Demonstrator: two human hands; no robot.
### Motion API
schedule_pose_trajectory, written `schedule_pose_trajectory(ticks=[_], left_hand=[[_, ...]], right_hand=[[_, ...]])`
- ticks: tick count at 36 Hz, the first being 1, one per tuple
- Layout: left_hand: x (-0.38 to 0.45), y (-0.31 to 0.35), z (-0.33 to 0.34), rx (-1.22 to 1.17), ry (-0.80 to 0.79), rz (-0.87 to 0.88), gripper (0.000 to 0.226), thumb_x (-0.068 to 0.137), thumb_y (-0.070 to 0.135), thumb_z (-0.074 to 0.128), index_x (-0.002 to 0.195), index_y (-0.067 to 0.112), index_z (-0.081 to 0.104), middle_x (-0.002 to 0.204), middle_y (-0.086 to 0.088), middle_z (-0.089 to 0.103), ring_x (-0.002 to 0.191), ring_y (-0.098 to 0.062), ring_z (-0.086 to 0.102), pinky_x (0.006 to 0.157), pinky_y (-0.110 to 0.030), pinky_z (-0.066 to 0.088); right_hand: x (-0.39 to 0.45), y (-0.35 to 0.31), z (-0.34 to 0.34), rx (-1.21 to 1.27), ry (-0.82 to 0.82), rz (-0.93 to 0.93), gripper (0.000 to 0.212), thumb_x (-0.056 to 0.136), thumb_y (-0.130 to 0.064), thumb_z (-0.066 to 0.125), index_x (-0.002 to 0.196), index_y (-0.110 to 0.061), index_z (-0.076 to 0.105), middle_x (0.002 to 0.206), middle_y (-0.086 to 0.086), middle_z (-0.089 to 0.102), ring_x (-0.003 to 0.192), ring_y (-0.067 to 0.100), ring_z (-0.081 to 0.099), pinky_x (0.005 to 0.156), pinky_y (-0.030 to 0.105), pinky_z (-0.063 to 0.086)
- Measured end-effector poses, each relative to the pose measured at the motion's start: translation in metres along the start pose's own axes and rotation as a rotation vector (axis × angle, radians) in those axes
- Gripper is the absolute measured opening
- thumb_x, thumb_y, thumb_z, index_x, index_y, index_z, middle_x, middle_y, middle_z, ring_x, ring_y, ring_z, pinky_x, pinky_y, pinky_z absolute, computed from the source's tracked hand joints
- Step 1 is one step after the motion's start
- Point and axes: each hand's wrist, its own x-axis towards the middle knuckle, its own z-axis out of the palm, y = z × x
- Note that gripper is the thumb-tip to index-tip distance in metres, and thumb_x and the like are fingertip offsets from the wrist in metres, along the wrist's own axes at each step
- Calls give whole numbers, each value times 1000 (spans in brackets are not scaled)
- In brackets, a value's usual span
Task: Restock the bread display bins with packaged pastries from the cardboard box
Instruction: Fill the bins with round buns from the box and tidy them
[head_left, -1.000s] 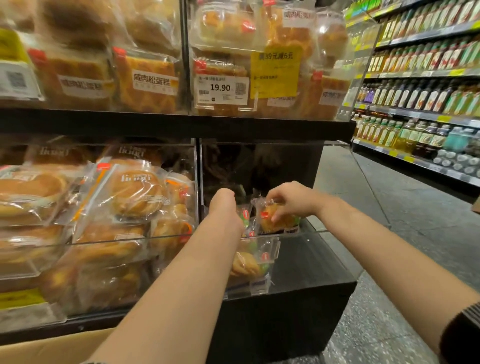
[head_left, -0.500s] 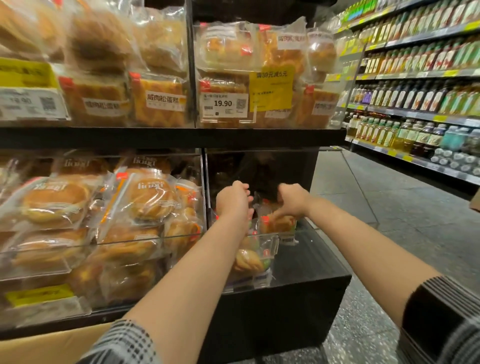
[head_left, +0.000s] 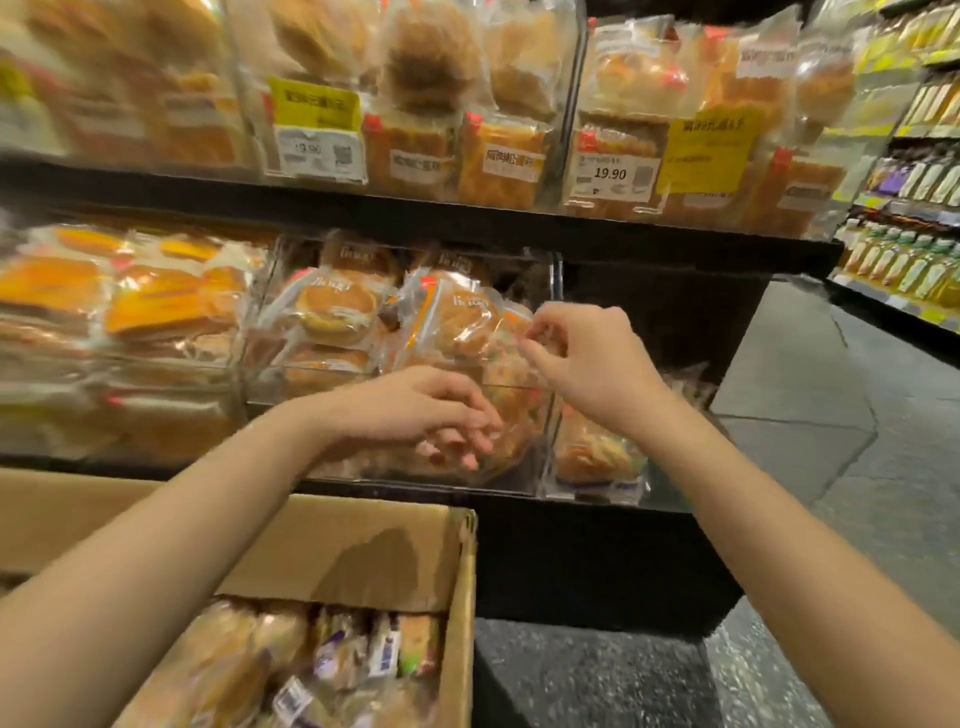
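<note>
Clear-wrapped pastry packs (head_left: 332, 654) wait in brown cardboard box (head_left: 363, 551) below. My left hand (head_left: 415, 410) loose, empty. My right hand (head_left: 582, 358) curled; hold unclear. Crammed clear plastic bin (head_left: 514, 387): bump could spill packs.

A supermarket: price tags (head_left: 610, 175) on bread bins (head_left: 405, 384), bottled drinks shelves (head_left: 904, 260) alongside.

Motion blur smears the whole left side, so the packets in the upper left bin (head_left: 119, 88) are only brown and orange streaks to me. My left hand (head_left: 415, 415) covers part of a clear-wrapped pastry (head_left: 511, 415); whether my right hand (head_left: 582, 358) pinches anything, I cannot tell. The cardboard box (head_left: 363, 551) runs off the bottom edge.
</note>
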Motion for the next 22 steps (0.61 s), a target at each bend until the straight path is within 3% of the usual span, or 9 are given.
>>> schedule_pose_trajectory(ticks=[3, 6, 9, 12, 14, 17, 19, 22], left_hand=[[-32, -32, -5, 179, -48, -155, 12, 95, 19, 56, 105, 19, 63, 89, 2, 69, 76, -6, 64, 74, -28, 49], [-59, -60, -3, 437, -91, -266, 10, 95, 25, 56, 104, 24, 61, 97, -4, 71, 80, -5, 65, 78, -21, 46], [-78, -78, 3, 641, -95, -352, 21, 95, 26, 54, 114, 21, 61, 109, -2, 69, 93, -13, 61, 85, -21, 43], [-100, -105, 9, 800, -273, -534, 33, 95, 32, 52, 127, 20, 55, 122, 0, 60, 109, -19, 55, 90, -25, 40], [-111, -119, 11, 829, -398, -668, 42, 95, 36, 53, 134, 19, 49, 113, -1, 60, 110, -22, 56, 92, -30, 42], [-117, -130, 9, 719, -462, -789, 48, 96, 36, 54, 137, 13, 46, 86, 3, 55, 91, -19, 59, 87, -31, 45], [-117, -135, 5, 698, -444, -775, 48, 96, 37, 53, 138, 15, 45, 91, 3, 57, 94, -19, 59, 95, -35, 46], [-116, -138, -1, 744, -347, -691, 50, 97, 39, 51, 141, 17, 44, 126, -3, 56, 111, -19, 52, 98, -31, 41]], right_hand=[[-7, -29, 23, 3, -113, -125, 13, 90, -27, 62, 93, -17, 68, 82, -5, 62, 83, 15, 57, 75, 39, 51], [-8, -50, 50, 1, -294, -168, 15, 92, -28, 60, 94, -16, 68, 81, -3, 62, 81, 17, 58, 75, 38, 51], [-12, -60, 77, -75, -474, -244, 15, 93, -28, 58, 96, -17, 68, 83, -4, 63, 81, 17, 59, 74, 39, 52], [-31, -72, 113, -128, -705, -263, 15, 95, -26, 55, 102, -18, 66, 85, -8, 60, 71, 7, 55, 71, 29, 51], [-48, -77, 137, -132, -870, -245, 15, 94, -25, 57, 103, -16, 65, 83, -9, 59, 68, 4, 56, 70, 26, 50], [-71, -77, 175, -206, -1204, -165, 28, 92, -34, 61, 112, -14, 64, 100, -1, 66, 89, 14, 65, 82, 29, 54], [-87, -77, 196, -311, -1376, -129, 38, 92, -40, 60, 117, -12, 62, 108, 4, 67, 96, 19, 66, 86, 32, 54], [-107, -78, 223, -415, -1533, -62, 49, 92, -45, 57, 123, -8, 59, 116, 8, 64, 102, 23, 62, 82, 30, 50]])
